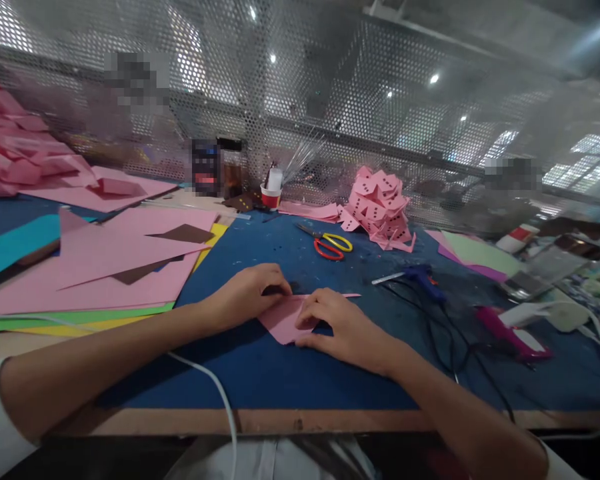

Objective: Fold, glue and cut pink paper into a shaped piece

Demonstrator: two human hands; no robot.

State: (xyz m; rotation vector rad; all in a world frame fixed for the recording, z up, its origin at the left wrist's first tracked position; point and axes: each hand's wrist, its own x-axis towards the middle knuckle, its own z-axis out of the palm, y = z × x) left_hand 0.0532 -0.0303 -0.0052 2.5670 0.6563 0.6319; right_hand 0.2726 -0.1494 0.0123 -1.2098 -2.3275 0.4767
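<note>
A small piece of pink paper (283, 323) rests on the blue mat (300, 383), partly covered by my fingers. My left hand (253, 295) has its curled fingers on the paper's upper left edge. From the right, my right hand (341, 328) grips the paper's right side between thumb and bent fingers. A thin pink strip end (351, 295) sticks out beyond that hand. Scissors with a red and a yellow handle (330, 245) lie open above the hands. A blue glue gun (423, 280) lies to the right with its dark cord.
Pink sheets (130, 267) over green and yellow ones cover the left side. A clump of dotted pink paper shapes (377, 203) stands at the back, near a red-and-white cup (271, 195). A magenta tool (515, 333) lies right. A white cable (215, 380) crosses the front edge.
</note>
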